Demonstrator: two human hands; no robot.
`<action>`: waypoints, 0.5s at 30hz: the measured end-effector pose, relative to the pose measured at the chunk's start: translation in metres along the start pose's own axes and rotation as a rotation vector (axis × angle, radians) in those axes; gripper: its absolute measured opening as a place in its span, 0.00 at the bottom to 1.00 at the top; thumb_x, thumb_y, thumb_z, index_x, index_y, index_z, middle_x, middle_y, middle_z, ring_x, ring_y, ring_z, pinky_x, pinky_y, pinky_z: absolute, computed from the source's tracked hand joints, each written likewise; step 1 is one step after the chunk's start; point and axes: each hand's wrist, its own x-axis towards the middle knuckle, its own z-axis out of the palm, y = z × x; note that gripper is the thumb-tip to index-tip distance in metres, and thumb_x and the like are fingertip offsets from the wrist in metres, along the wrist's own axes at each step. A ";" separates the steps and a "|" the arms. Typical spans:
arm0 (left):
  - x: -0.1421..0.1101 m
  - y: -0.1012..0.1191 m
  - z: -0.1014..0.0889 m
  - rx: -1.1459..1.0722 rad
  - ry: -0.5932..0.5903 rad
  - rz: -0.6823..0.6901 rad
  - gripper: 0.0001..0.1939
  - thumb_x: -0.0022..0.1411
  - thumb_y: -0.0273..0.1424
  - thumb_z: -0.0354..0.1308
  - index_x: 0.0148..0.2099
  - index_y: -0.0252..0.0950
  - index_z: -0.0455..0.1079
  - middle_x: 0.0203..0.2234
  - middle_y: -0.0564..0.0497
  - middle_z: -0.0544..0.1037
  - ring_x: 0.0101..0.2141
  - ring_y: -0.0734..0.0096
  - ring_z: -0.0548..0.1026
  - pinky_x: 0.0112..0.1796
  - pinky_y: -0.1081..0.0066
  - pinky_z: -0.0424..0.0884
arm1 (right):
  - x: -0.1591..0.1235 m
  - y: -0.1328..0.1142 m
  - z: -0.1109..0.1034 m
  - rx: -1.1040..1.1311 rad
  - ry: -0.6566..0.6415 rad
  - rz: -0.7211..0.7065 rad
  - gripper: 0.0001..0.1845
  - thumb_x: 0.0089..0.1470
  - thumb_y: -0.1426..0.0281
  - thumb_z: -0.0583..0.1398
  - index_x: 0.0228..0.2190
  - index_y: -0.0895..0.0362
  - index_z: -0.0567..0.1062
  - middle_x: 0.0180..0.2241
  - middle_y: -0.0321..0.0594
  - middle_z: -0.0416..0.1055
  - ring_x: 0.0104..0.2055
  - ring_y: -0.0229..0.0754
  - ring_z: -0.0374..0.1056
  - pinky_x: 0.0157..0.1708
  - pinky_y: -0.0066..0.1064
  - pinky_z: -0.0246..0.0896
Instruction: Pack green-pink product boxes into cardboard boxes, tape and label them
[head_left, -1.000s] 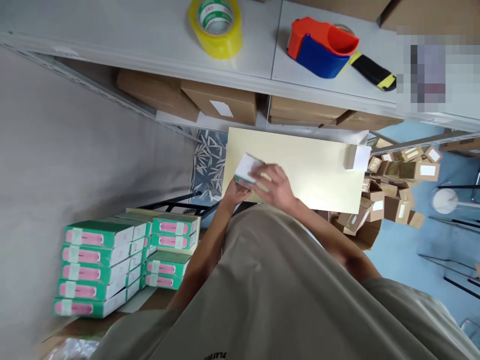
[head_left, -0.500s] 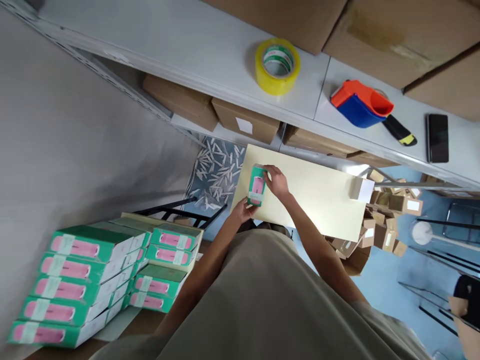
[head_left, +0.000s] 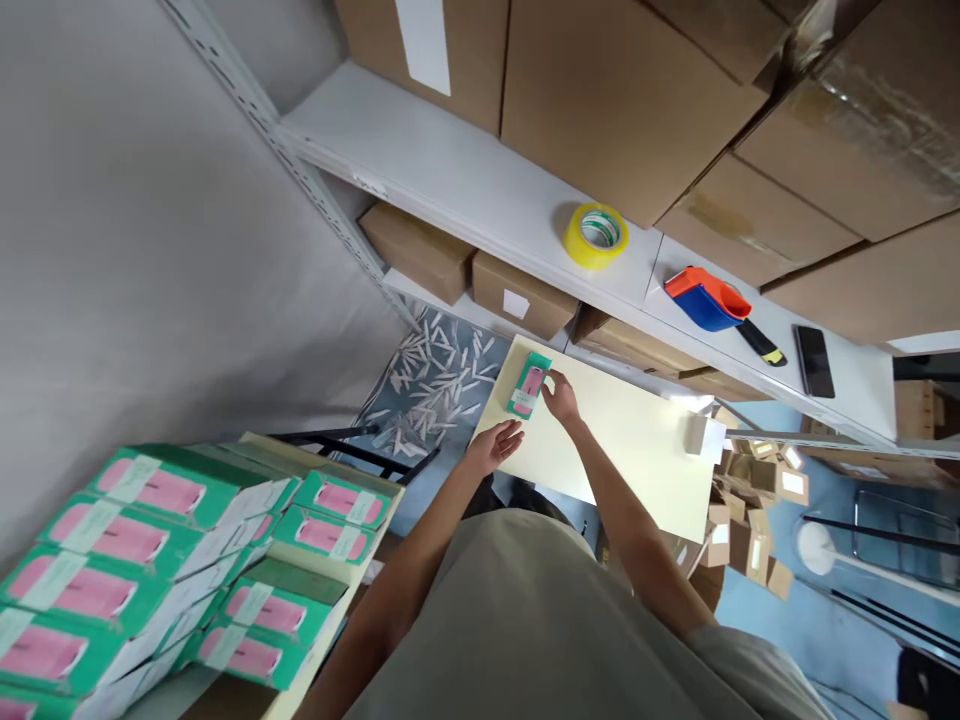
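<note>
A small green box (head_left: 523,398) with a pink picture on its face lies near the left end of the pale yellow tabletop (head_left: 615,440). My right hand (head_left: 562,400) is at the box's right edge, its fingers bent and a little apart; whether the fingertips touch the box is hard to see. Just below the box, my left hand (head_left: 493,446) is open with the palm partly turned up and holds nothing.
Several green boxes (head_left: 150,530) are stacked at lower left. On the shelf ahead (head_left: 480,190) are yellow tape (head_left: 596,236), a red-blue tape dispenser (head_left: 705,300), a black-yellow cutter (head_left: 761,342) and a phone (head_left: 814,362). A small white box (head_left: 705,436) stands at the table's right end.
My left hand has let go of the green box and drawn slightly away below it. The right hand has slid from its upper corner to its right edge. The camera view has shifted.
</note>
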 end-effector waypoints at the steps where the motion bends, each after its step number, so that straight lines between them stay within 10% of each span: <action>1: -0.008 -0.005 -0.006 -0.011 0.000 0.023 0.06 0.76 0.22 0.63 0.53 0.31 0.79 0.41 0.41 0.88 0.35 0.65 0.89 0.40 0.70 0.86 | -0.017 0.000 0.001 0.009 -0.012 -0.027 0.24 0.66 0.71 0.59 0.60 0.59 0.82 0.66 0.57 0.79 0.69 0.58 0.75 0.72 0.54 0.71; 15: -0.142 -0.139 -0.131 -0.412 0.242 0.478 0.05 0.70 0.22 0.65 0.45 0.33 0.81 0.42 0.43 0.89 0.32 0.71 0.87 0.34 0.75 0.83 | -0.205 -0.009 0.051 0.368 -0.526 -0.363 0.25 0.67 0.47 0.62 0.50 0.52 0.85 0.54 0.51 0.87 0.57 0.56 0.84 0.60 0.54 0.81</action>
